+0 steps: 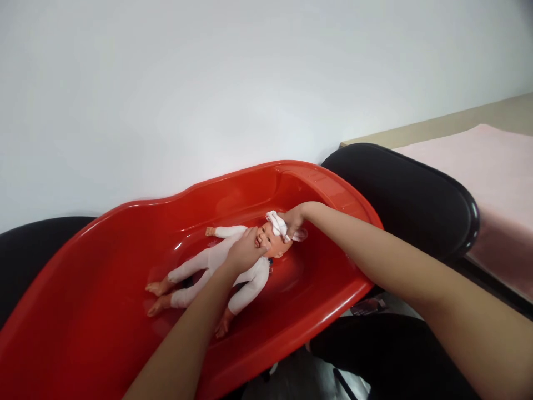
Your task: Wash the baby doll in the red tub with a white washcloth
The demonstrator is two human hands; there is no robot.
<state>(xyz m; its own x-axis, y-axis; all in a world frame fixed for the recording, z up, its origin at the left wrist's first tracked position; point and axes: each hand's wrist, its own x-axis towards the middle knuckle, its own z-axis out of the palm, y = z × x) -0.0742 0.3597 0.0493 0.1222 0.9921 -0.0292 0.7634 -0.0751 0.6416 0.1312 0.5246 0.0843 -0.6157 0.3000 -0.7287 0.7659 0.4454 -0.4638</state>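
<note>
A baby doll [200, 269] in a white suit lies on its back inside a red plastic baby tub [104, 266], head to the right. My left hand [245, 251] rests on the doll's chin and chest, fingers closed around its jaw. My right hand [295, 218] pinches a small white cloth [278, 225] and presses it on the doll's forehead.
The tub rests across two black seats, one at the left [33, 250] and one at the right [408, 200]. A pink sheet [495, 183] covers a surface at the far right. A plain white wall stands behind.
</note>
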